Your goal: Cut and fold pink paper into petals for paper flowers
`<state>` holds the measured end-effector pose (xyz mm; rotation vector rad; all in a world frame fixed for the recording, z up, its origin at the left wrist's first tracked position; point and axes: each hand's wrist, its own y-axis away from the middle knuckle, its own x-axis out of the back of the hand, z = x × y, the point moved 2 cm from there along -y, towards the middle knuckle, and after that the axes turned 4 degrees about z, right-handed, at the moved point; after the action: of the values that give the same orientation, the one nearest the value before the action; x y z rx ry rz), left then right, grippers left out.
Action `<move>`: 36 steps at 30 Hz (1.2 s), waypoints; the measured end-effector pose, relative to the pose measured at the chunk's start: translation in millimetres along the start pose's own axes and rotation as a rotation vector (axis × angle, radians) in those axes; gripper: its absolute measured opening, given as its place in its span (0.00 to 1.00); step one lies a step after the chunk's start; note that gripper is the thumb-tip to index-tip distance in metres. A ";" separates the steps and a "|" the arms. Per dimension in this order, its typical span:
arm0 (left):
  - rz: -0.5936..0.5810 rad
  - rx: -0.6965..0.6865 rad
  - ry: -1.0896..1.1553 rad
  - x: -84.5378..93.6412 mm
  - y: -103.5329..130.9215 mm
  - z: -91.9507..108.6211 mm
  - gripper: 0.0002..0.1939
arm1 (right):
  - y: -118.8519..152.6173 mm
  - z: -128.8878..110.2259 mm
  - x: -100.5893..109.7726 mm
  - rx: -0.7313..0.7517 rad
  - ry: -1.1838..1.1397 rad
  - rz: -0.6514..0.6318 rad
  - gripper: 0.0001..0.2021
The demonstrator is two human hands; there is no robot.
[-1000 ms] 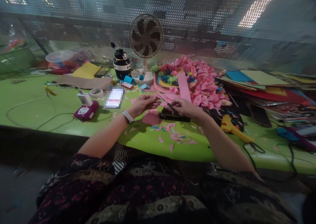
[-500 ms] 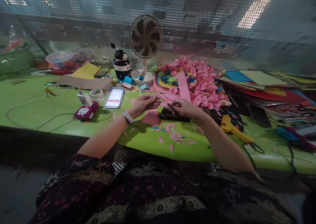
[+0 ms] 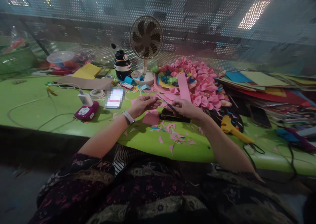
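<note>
We are holding our left hand [image 3: 143, 105] and right hand [image 3: 185, 108] close together over the green desk [image 3: 37, 109]. The right hand is pinching a thin dark tool [image 3: 171, 107] whose tip is pointing toward the left fingers at nine o'clock; the left fingers are closing on something pink, too small to identify. A pink paper piece [image 3: 150, 118] is lying just below them at six o'clock, among pink scraps [image 3: 176, 136]. A pile of pink paper flowers [image 3: 201, 84] is sitting at one o'clock, a small fan [image 3: 146, 38] at twelve, and a yellow glue gun [image 3: 233, 128] at three.
</note>
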<state>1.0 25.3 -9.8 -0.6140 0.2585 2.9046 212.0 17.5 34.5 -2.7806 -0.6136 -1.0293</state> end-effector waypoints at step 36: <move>-0.027 -0.018 -0.032 -0.5 -0.7 -4.2 0.05 | 3.5 -4.5 1.1 -0.052 -0.030 -0.084 0.28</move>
<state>3.3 25.1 -13.5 -0.5681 0.2188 2.8907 211.4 13.6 38.7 -2.8425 -0.7236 -1.0347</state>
